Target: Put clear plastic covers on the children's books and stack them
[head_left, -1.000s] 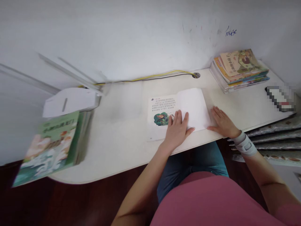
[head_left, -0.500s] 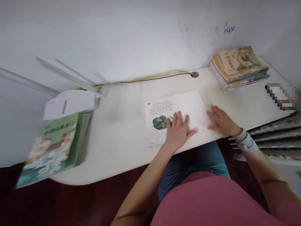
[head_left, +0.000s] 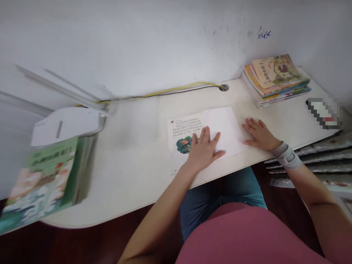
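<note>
I see an open book (head_left: 226, 123) lying flat on the white counter (head_left: 137, 157), close to the counter's near edge, and I place everything else from that book. Its left page carries printed lines above a small green picture, and its right page looks blank. My left hand (head_left: 204, 149) lies palm down across the middle of the book, with the fingers spread and flat over the fold and the lower part of the picture. The grip is open and pinches nothing. It only presses on the paper. My right hand (head_left: 259, 134) lies flat just to the right of the book, palm down with its fingers spread. The fingertips reach the edge of the right page, though I cannot tell whether they rest on the paper or on the counter beside it. A grey wrist brace (head_left: 287, 157) wraps the wrist behind that hand. Behind the book and to its right, a stack of picture books (head_left: 276, 79) sits against the wall. Straight behind the book, a yellow cable (head_left: 178, 88) runs along the wall to a cable hole (head_left: 224, 87). Far to the left of the book stands a blurred pile of green books (head_left: 41, 179), with a white lamp base (head_left: 66, 124) just behind it.
</note>
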### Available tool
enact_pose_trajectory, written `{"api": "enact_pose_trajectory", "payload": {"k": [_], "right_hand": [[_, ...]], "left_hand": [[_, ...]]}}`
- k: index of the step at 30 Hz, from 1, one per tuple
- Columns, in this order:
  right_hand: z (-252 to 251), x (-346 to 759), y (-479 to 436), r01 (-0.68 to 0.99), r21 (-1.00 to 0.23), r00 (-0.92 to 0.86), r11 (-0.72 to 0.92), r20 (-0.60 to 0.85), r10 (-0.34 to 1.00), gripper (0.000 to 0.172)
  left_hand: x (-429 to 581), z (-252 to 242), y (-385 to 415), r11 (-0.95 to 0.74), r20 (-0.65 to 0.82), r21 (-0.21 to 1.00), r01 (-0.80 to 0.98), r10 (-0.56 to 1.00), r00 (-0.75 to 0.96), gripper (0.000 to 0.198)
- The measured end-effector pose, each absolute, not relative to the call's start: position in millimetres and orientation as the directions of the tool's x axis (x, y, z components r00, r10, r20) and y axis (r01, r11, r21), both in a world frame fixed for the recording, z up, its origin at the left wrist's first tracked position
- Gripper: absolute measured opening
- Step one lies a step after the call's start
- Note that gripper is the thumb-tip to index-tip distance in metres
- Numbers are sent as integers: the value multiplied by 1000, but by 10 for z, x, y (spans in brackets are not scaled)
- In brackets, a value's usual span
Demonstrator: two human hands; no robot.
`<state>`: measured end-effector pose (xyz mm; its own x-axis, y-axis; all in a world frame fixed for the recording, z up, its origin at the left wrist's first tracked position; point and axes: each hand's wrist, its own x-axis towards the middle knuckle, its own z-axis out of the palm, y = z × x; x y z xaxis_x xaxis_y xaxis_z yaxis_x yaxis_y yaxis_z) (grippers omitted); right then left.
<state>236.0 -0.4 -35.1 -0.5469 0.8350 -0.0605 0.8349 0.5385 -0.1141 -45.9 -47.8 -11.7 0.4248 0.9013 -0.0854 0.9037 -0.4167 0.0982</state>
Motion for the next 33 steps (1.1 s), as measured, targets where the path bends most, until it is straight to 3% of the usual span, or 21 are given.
{"api": "enact_pose_trajectory", "payload": {"k": [14,33], "right_hand": [[-366,2375,10,829,-143,-553,541,-60,831,79],[-346,2362,-4,822,-99,-567,561,-32,823,72]], "left_hand": [[-168,-166,-450,-307,-91,117,945,944,318,88],[63,-237,-367,-281,-68,99,955,955,288,84]]}}
